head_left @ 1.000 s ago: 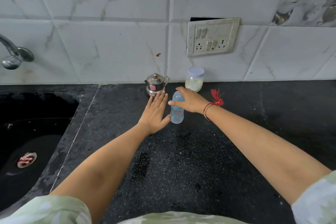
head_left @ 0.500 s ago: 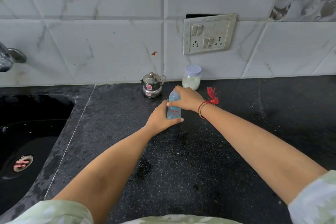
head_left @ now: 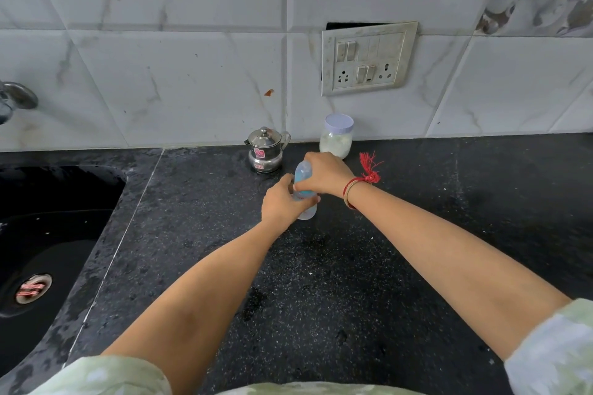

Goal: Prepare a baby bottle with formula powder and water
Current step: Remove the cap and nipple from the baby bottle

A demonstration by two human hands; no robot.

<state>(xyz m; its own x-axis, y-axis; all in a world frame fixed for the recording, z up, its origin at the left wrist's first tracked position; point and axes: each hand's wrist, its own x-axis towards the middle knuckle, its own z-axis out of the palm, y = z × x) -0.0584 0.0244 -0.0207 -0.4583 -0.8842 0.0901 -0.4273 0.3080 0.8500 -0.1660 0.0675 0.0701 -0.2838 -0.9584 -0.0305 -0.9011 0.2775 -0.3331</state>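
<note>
Both hands clamped on clear blue-tinted plastic baby bottle (head_left: 304,192), upright on black speckled bench (head_left: 353,282).
Left hand (head_left: 282,204) wraps body; right hand (head_left: 324,174) grips top; small steel pot (head_left: 265,151) at 11 o'clock, white-lidded powder jar (head_left: 337,136) at 1.

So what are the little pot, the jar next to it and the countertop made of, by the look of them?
The little pot looks like polished stainless steel: mirror-bright and reflective. The jar seems clear glass or plastic, I can't tell which, showing white powder inside, under a matte pale lid, probably plastic. The countertop looks like polished black granite, dark with fine pale speckles and a slight sheen.
</note>
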